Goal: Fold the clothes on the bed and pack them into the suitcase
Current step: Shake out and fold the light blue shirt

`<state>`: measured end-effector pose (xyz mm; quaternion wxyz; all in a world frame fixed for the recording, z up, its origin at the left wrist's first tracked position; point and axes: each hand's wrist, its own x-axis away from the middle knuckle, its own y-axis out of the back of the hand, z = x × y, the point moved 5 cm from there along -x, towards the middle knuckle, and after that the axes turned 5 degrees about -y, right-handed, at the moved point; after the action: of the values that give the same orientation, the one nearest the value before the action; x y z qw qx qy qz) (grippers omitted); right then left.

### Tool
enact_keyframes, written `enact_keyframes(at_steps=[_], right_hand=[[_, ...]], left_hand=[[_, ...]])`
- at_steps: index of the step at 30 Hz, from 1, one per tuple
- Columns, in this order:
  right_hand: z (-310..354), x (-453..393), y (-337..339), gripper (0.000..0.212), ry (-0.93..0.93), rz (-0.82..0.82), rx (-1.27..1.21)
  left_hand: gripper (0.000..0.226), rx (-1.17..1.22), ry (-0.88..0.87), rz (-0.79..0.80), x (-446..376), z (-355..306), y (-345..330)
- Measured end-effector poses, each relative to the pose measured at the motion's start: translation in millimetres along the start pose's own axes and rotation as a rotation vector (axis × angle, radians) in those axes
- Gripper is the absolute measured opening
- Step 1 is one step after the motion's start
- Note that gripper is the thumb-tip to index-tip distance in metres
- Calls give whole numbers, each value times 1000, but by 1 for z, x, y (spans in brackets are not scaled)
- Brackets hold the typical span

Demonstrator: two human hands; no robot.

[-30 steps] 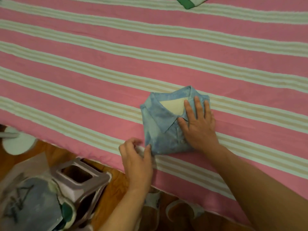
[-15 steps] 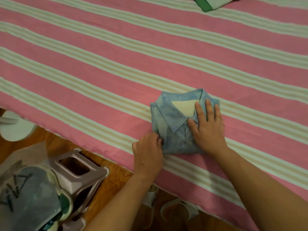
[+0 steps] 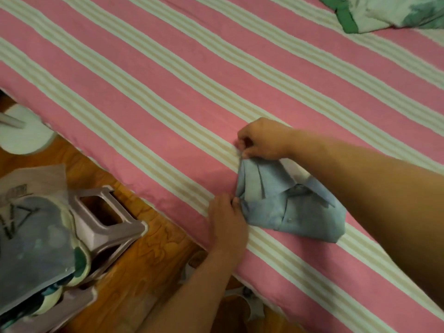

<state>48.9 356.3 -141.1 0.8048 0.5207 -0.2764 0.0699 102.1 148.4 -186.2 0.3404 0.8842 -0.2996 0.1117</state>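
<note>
A folded light-blue collared shirt (image 3: 288, 207) lies near the front edge of the bed, which has a pink and cream striped cover (image 3: 168, 92). My right hand (image 3: 262, 139) pinches the shirt's far left corner, and my forearm crosses over its collar. My left hand (image 3: 228, 219) grips the near left corner, fingers curled into the fold. A green and pale garment (image 3: 384, 13) lies loose at the bed's far right. No suitcase is in view.
On the wooden floor (image 3: 134, 267) at the left stands a grey plastic stool (image 3: 103, 219) with a printed bag (image 3: 33, 239) on it. A white round base (image 3: 24, 135) sits beside the bed edge. Slippers (image 3: 242, 306) lie on the floor under my arm.
My right hand has lifted off the shirt front and moved to its far left corner, now pinching it. My left hand has taken hold of the near left corner. The view has shifted.
</note>
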Motion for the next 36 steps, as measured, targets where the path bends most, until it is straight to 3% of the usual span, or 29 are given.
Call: enact_keyframes(at_steps=[4,9,10,12,14,16,19,20,22,24,26,30,32,33,36], right_hand=[[-14,-3,-6,21,-50,-141,-113],[-17,-13,-29,6,-47,-228,-204],[-17,-12,-29,6,-30,-239,-201],[-13,-9,-26,7,6,-249,-167],[-11,-4,-17,12,23,-313,-99],[-19,17,-4,24,-50,-498,-86],[-45,93,0,33,-343,-944,-212],[-48,122,-14,36,-465,-1002,-223],[-53,161,-58,51,-649,-871,-184],[-68,166,-108,68,-729,-609,-186],[-93,157,-137,77,-774,-473,-307],[-107,162,-134,69,-795,-598,-559],[-96,182,-138,66,-840,-682,-694],[-91,190,-142,67,-864,-672,-761],[-88,187,-154,73,-800,-571,-1048]], left_hand=[[27,57,104,-58,11,4,-4],[22,-6,116,-58,7,6,-5],[19,-66,57,-84,7,3,0],[13,-291,-282,-175,11,-18,10],[39,-528,-756,-49,14,-44,-7],[61,-673,-949,122,-3,-50,-30],[78,-787,-849,233,-42,-37,-46],[80,-814,-832,259,-48,-33,-49],[82,-839,-819,286,-52,-25,-53],[83,-847,-820,290,-54,-22,-56],[83,-807,-819,286,-57,-22,-57],[73,-702,-727,171,-56,-31,-47],[64,-605,-568,100,-46,-40,-44],[62,-526,-452,138,-45,-42,-45],[68,-54,-9,246,-59,-38,-40]])
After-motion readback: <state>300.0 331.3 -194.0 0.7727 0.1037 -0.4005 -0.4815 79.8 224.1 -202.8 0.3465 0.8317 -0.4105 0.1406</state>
